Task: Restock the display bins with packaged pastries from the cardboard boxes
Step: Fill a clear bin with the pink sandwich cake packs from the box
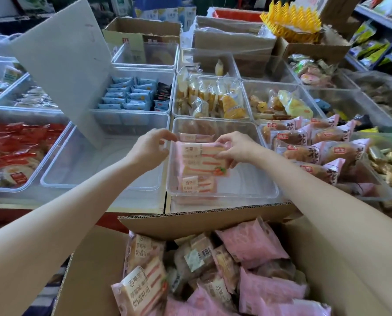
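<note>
The placing step is in hand. The right hand (232,148) pinches a pink-wrapped strawberry sandwich pastry (203,159) over the clear plastic display bin (268,179); the left hand (152,148) pinches its left edge. Next move, as judged: lower the pastry beside those already inside, release, then draw another from the open cardboard box (327,258).

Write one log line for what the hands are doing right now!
step: placing | left hand: holds pink pastry packet | right hand: holds same packet | over: clear bin | source: cardboard box
</note>
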{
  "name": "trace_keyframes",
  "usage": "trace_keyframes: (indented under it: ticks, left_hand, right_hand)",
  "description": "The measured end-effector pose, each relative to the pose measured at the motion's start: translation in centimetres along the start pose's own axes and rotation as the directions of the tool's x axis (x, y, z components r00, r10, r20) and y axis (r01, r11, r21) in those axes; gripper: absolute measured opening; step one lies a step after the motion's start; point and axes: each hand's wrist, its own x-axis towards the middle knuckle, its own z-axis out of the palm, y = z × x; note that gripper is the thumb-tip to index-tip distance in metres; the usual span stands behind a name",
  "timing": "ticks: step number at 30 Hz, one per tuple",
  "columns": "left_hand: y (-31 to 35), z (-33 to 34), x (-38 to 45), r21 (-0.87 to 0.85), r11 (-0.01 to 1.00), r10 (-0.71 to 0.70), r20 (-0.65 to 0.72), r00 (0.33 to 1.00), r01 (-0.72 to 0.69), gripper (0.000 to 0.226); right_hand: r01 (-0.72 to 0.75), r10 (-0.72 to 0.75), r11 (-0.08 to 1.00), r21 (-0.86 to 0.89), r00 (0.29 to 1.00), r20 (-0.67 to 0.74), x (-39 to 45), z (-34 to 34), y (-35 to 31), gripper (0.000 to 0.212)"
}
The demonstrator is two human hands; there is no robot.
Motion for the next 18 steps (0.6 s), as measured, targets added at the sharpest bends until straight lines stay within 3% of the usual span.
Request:
trace_keyframes:
  ticks: [2,4,8,11,14,18]
  left_hand:
    - [-1.0,-0.5,0.1,-0.054,0.995,-0.088,-0.021,0.996,0.087,0.034]
    - [-2.1,-1.0,-0.3,-0.044,0.99,-0.135,0.009,0.991,0.135,0.032]
    - [-4.1,-1.3,-1.4,-0.014,0.984,-0.177,0.048,0.983,0.178,0.03]
    - [-4.8,-1.3,-1.8,0.013,0.979,-0.205,0.064,0.977,0.205,0.029]
    - [-4.9,-0.8,-2.3,0.031,0.981,-0.196,0.086,0.977,0.194,0.029]
    - [-4.2,0.6,-3.0,0.14,0.984,-0.131,0.123,0.984,0.114,0.03]
  right_hand:
    - [-0.028,0.022,0.977,-0.209,0.999,-0.034,1.2,0.3,0.6,0.036]
    - [-0.063,0.086,0.939,-0.339,0.995,0.053,2.2,1.4,1.0,0.042]
    - [-0.116,0.173,0.957,-0.266,0.964,0.201,4.1,5.4,1.5,0.041]
    - [-0.181,0.234,0.958,-0.222,0.942,0.241,5.5,7.8,2.0,0.017]
    - [-0.188,0.291,0.919,-0.346,0.917,0.274,5.9,9.0,2.4,0.011]
    - [-0.071,0.245,0.804,-0.591,0.944,0.22,4.8,8.5,2.0,0.038]
